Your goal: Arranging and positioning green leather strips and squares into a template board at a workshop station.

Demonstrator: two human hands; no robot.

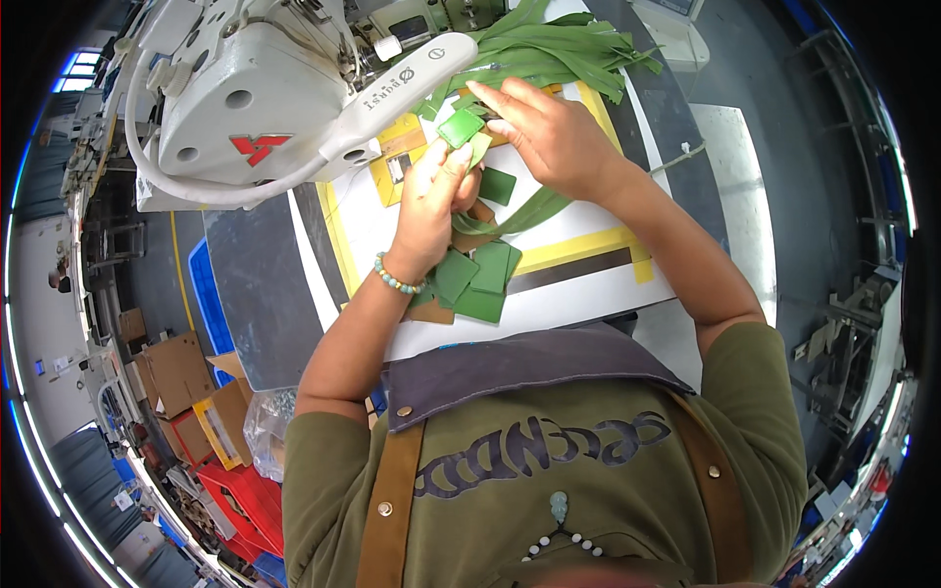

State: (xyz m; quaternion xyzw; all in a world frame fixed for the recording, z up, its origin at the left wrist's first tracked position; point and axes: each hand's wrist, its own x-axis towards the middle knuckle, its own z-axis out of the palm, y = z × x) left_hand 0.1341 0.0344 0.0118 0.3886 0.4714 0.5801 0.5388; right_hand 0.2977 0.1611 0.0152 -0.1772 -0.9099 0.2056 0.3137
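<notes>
My left hand (436, 196), with a beaded bracelet at the wrist, pinches a small bright green square piece (461, 127) between thumb and fingers. Close to that piece's right side is my right hand (559, 137), its thumb and forefinger bent round something dark and small that I cannot make out. A dark green square (498, 186) lies just below the two hands. More green square pieces (482, 279) overlap in a loose pile near my left wrist. A long green strip (529, 214) curves across the white work surface beneath my right forearm.
A white industrial sewing machine (245, 108) stands at the far left, its long white arm (412, 83) reaching over the table. Many green strips (559, 54) are heaped at the back. Yellow tape (578, 248) marks the white surface. Cardboard boxes (174, 372) and a red crate (240, 500) sit at left.
</notes>
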